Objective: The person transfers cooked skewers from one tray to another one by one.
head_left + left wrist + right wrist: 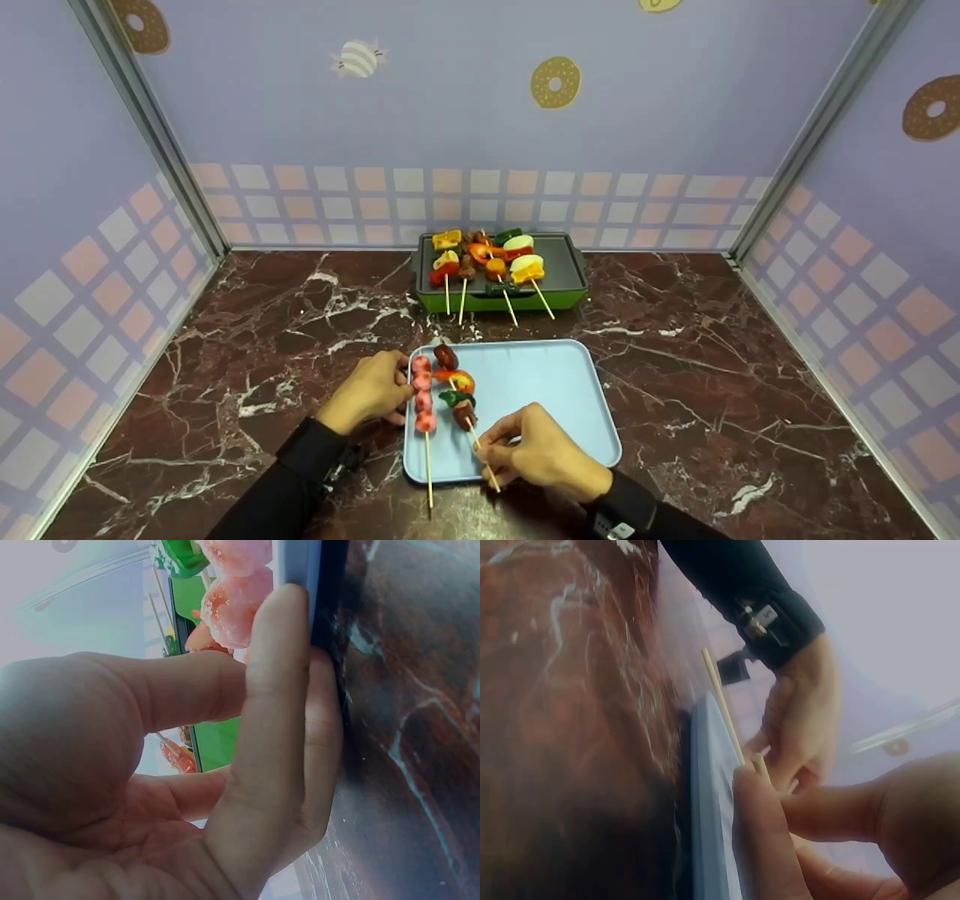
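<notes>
From the head camera, a blue tray (555,390) lay on the marble counter (712,360), with a green grill (499,277) full of skewers at its twelve o'clock. Two skewers lay at the tray's nine o'clock side: a pink-ball skewer (423,397) and a mixed meat-and-pepper skewer (459,394). The left hand (367,390) curled on the tray's left rim beside the pink skewer; the right hand (540,450) pinched the mixed skewer's stick at six o'clock.

The left wrist camera showed fingers (281,712) clamped on the tray edge.

The right wrist camera showed a fingertip (761,832) pressed on the stick (759,763).

It seemed a pick-up step; next called for a clean lift, keeping the skewer level.
</notes>
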The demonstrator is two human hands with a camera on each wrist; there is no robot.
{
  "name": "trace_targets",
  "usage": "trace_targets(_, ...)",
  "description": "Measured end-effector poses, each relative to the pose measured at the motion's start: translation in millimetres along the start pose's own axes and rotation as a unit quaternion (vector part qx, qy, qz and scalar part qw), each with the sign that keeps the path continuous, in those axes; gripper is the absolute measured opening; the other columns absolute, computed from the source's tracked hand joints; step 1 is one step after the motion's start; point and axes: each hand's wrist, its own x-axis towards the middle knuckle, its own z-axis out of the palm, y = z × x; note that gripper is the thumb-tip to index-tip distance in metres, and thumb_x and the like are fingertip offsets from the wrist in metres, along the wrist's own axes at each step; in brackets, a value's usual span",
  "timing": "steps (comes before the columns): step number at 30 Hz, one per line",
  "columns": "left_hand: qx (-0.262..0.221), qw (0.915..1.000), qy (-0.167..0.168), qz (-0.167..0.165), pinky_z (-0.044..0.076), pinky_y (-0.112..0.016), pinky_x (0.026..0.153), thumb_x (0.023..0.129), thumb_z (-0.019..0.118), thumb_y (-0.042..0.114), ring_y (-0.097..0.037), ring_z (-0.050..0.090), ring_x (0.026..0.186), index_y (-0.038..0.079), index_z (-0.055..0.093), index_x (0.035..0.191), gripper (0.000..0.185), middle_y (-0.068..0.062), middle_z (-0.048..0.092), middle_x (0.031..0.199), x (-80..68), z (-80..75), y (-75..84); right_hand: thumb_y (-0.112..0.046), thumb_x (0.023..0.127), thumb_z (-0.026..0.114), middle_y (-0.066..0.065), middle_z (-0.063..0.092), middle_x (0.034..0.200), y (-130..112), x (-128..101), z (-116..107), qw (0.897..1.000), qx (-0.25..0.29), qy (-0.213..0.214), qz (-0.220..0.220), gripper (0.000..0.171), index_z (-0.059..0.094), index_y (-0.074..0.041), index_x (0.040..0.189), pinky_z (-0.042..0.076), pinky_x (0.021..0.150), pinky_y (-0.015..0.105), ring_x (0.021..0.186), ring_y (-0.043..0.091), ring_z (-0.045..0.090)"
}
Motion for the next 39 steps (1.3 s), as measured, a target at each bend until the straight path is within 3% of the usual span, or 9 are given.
trace_targets(10,-0.004,0.9999,-0.001,0.016,0.075,-0.033,0.055,0.103,0.073,-0.008,-0.019,0.079,0.059,-0.015,0.061,0.15,0.05,-0.018,0.075,0.105,-1.0,0.0,-0.1,0.005,0.104,0.08,0.008,0.078,0.086,-1,3,17,0.999,0.045,0.005,0.01,0.01,0.081,0.014,0.109,0.075,0.063,0.022,0.068,0.012,0.079)
trace_targets(23,0.014,0.9994,0.016,0.028,0.075,-0.032,0.053,0.099,0.073,-0.007,-0.018,0.078,0.061,-0.011,0.066,0.143,0.045,-0.012,0.074,0.099,-1.4,0.7,-0.6,0.002,0.104,0.082,0.01,0.08,0.087,-2,6,29,0.998,0.052,-0.013,0.011,0.008,0.082,0.01,0.108,0.077,0.065,0.025,0.066,0.013,0.079)
trace_targets(32,-0.011,0.9998,0.009,0.014,0.076,-0.034,0.055,0.1,0.072,-0.01,-0.021,0.077,0.064,-0.011,0.065,0.147,0.047,-0.014,0.073,0.1,-1.3,1.1,0.5,-0.006,0.106,0.084,0.014,0.083,0.088,-3,6,24,0.999,0.021,-0.027,0.01,0.017,0.085,0.009,0.113,0.075,0.06,0.024,0.059,0.011,0.076)
trace_targets(39,0.002,0.9998,0.008,0.016,0.076,-0.033,0.055,0.101,0.072,-0.008,-0.019,0.077,0.062,-0.012,0.064,0.148,0.048,-0.013,0.074,0.1,-1.7,0.6,-0.8,-0.009,0.107,0.084,0.017,0.085,0.091,-3,7,20,0.999,0.009,-0.031,0.011,0.019,0.086,0.008,0.114,0.076,0.06,0.026,0.059,0.012,0.076)
